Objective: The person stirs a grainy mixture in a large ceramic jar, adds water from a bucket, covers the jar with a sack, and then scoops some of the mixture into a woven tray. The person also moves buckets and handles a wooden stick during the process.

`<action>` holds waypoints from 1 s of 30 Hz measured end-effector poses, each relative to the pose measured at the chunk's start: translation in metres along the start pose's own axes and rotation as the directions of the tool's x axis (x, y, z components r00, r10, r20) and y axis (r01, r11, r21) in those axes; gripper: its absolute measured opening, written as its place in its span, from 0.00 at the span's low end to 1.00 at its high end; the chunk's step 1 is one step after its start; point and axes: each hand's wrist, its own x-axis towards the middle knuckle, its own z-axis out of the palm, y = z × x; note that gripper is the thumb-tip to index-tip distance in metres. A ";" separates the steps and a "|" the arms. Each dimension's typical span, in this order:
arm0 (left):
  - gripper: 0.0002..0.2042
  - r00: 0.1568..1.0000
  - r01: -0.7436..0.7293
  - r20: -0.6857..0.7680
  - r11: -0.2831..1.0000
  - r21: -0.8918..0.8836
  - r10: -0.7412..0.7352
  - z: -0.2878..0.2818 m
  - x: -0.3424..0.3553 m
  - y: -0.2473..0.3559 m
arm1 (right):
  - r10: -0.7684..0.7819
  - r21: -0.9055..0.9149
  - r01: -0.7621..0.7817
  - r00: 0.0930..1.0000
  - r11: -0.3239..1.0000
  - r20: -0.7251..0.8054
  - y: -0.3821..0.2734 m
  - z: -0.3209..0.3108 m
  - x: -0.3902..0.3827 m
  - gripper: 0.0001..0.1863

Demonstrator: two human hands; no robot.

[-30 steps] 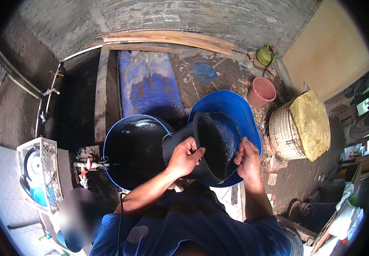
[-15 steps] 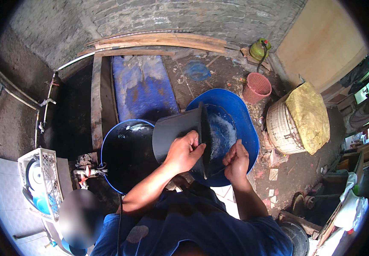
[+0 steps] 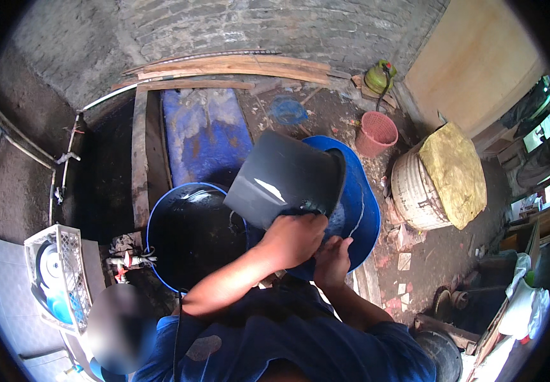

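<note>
A black bucket [image 3: 284, 181] is tipped on its side, with its mouth turned right over a large blue tub [image 3: 367, 223]. My left hand [image 3: 297, 240] is closed on the bucket's near rim. Close beside it, my right hand [image 3: 332, 262] is closed over the tub's near side. A thin pale line runs up from its fingertips; I cannot tell whether it is a wire handle or water. What the right fingers hold is hidden. To the left stands a dark, blue-rimmed drum [image 3: 192, 245], partly behind the bucket.
A tap with a red handle [image 3: 124, 261] sits at the drum's left. Right of the tub are a pink basket [image 3: 377, 134] and a pale drum [image 3: 412, 191] under a yellow sack. A blue board [image 3: 208, 137], planks [image 3: 237, 67] and a green gas cylinder [image 3: 379, 77] lie farther off.
The black bucket has tipped further and swung up and right over the blue tub. My left hand moved right with its rim. My right hand came left and nearer, beside the left.
</note>
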 end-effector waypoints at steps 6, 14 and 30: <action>0.04 0.991 -0.133 0.032 0.986 0.104 0.130 -0.002 -0.011 0.006 | 0.103 0.139 -0.101 0.995 0.985 -0.011 0.013 0.005 -0.004 0.32; 0.10 0.832 0.250 -0.306 0.805 -0.537 -0.463 -0.066 -0.061 -0.068 | -0.157 -0.608 0.230 0.973 0.760 0.171 -0.013 0.030 0.059 0.10; 0.07 -0.048 0.321 -0.766 0.716 -0.620 -0.641 -0.080 -0.306 -0.210 | 0.563 -0.665 -0.221 0.746 0.713 0.355 0.149 0.254 0.100 0.31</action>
